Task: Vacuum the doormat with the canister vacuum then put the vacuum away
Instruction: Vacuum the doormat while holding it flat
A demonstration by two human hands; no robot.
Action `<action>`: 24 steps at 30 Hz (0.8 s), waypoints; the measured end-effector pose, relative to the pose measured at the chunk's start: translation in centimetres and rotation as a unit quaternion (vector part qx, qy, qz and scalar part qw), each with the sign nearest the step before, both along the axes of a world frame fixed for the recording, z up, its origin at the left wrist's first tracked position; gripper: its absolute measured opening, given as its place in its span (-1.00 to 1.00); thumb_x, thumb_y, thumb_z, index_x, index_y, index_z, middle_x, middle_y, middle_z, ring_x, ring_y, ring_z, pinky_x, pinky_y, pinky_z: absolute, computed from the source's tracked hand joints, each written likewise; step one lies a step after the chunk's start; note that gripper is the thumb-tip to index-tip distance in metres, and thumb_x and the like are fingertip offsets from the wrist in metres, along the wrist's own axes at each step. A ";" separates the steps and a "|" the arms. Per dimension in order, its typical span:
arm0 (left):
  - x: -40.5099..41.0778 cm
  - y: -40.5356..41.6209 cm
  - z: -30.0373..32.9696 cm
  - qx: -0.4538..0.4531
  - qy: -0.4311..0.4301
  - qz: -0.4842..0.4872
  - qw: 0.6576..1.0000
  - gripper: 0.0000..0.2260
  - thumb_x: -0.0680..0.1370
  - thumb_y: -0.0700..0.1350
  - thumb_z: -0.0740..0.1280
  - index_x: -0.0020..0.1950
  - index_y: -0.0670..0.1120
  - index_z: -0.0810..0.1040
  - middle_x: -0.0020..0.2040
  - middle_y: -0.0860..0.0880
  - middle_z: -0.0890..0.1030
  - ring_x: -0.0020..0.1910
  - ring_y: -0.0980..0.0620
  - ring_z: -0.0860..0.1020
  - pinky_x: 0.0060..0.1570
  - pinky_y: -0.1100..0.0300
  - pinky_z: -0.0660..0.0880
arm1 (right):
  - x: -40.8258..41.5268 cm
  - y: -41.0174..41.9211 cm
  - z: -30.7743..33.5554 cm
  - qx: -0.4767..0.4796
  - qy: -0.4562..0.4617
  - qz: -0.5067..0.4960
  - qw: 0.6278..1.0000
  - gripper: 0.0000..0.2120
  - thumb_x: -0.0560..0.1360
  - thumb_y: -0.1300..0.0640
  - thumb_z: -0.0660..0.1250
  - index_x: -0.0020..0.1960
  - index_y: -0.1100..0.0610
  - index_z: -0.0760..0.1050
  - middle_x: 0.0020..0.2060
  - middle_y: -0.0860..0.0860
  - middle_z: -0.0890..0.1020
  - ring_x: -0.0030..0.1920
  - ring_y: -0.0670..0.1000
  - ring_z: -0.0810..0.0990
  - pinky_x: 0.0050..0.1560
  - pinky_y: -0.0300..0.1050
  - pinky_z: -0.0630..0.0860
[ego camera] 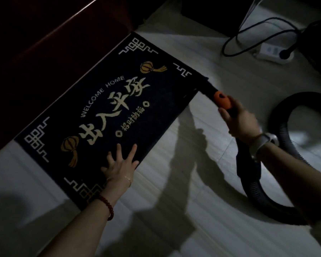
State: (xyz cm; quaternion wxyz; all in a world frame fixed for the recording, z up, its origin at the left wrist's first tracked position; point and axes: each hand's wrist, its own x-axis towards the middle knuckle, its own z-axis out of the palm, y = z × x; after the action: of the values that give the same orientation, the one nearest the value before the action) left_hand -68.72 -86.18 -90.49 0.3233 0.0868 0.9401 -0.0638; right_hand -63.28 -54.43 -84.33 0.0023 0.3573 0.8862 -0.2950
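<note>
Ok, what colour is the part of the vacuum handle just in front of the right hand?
Orange: the vacuum hose handle's orange grip section shows clearly in the head view.

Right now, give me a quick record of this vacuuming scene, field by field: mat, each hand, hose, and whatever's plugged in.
doormat: dark, flat on pale tiled floor, beside a dark red door
left hand: fingers spread, pressing the mat's near edge
right hand: grips the vacuum handle, orange collar
nozzle: at the mat's far right corner
hose: ribbed, looped on floor behind right wrist
power strip: white, one black plug in it
</note>
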 end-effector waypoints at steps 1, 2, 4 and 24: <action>0.0 0.0 0.0 -0.008 0.010 -0.012 1.000 -0.53 0.60 0.18 -0.07 0.45 0.29 -0.23 0.52 -0.05 -0.17 0.46 -0.21 -0.04 0.30 -0.24 0.21 | -0.5 0.2 0.1 0.008 -0.002 -0.007 1.000 -0.47 0.51 -0.14 0.21 0.43 -0.08 0.16 0.14 0.21 0.57 -0.07 0.32 0.60 -0.04 0.12 0.55; 0.0 -0.1 0.0 -0.012 0.015 -0.020 1.000 -0.52 0.60 0.19 -0.07 0.45 0.29 -0.23 0.52 -0.05 -0.16 0.46 -0.21 -0.04 0.31 -0.25 0.20 | -0.8 -0.7 0.1 0.012 0.001 0.004 1.000 -0.47 0.52 -0.12 0.21 0.44 -0.07 0.15 0.15 0.21 0.56 -0.04 0.31 0.59 -0.03 0.07 0.53; 0.1 -0.1 0.0 -0.006 0.007 -0.019 1.000 -0.52 0.60 0.19 -0.07 0.44 0.29 -0.24 0.52 -0.06 -0.18 0.47 -0.21 -0.09 0.34 -0.29 0.12 | -0.7 -4.6 0.4 -0.005 0.001 0.060 0.998 -0.45 0.53 -0.09 0.20 0.46 -0.07 0.11 0.11 0.23 0.57 0.01 0.28 0.57 -0.04 0.00 0.46; -2.4 -0.8 0.8 0.022 0.005 -0.061 0.998 -0.27 0.49 0.31 0.14 0.45 0.23 -0.29 0.51 -0.05 -0.11 0.45 -0.20 -0.05 0.34 -0.30 0.08 | -5.3 -7.8 0.7 0.048 0.002 0.167 0.985 -0.47 0.55 -0.12 0.15 0.46 -0.08 0.07 -0.01 0.22 0.60 -0.14 0.24 0.57 -0.22 -0.03 0.46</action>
State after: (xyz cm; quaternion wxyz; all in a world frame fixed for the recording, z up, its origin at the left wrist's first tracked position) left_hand -71.13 -87.01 -89.68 0.3126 0.1507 0.9357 -0.0635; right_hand -68.54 -62.26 -83.66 0.0325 0.2036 0.9466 -0.2479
